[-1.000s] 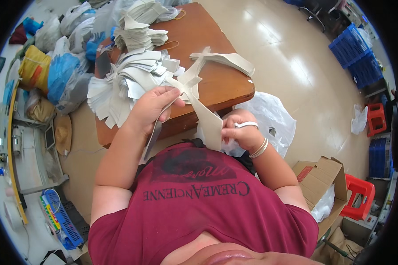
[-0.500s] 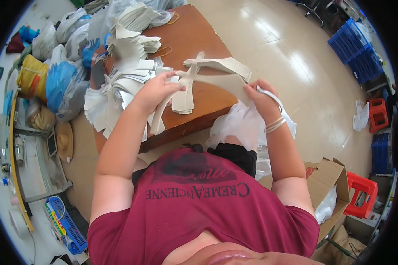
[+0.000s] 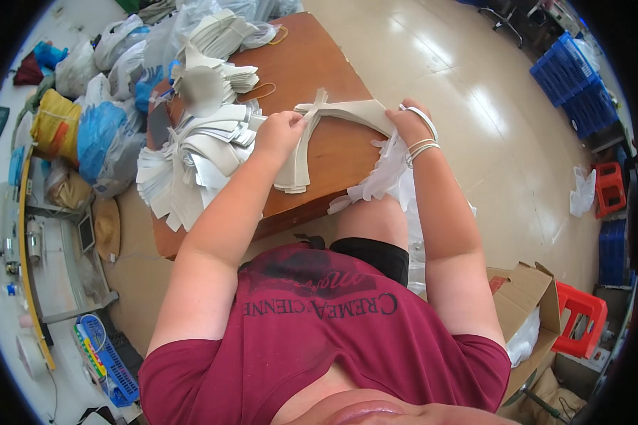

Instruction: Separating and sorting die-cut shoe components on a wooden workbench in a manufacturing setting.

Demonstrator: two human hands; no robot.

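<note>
Two arms of a stack of cream, curved cut pieces point(image 3: 354, 108) lie on the brown table, crossing near their upper left end. At that crossing my left hand point(image 3: 280, 134) has its fingers closed on the edge of a piece. My right hand point(image 3: 409, 124) pinches the far right end of the same curved stack; exactly how many layers it holds, I cannot tell. White bands point(image 3: 424, 145) loop round my right hand and wrist. A larger heap of cream and white cut pieces point(image 3: 191, 159) lies left of my left hand.
The brown wooden table point(image 3: 333, 60) has its right edge just beyond my right hand. Stuffed plastic bags point(image 3: 103, 134) crowd the left. White plastic point(image 3: 386, 170) hangs by my leg. A cardboard box point(image 3: 521, 301) and a red stool point(image 3: 581, 319) stand at the right.
The loose curved piece between my hands has come down onto the stack. My left hand moved right to the crossing; my right hand moved slightly up and left.
</note>
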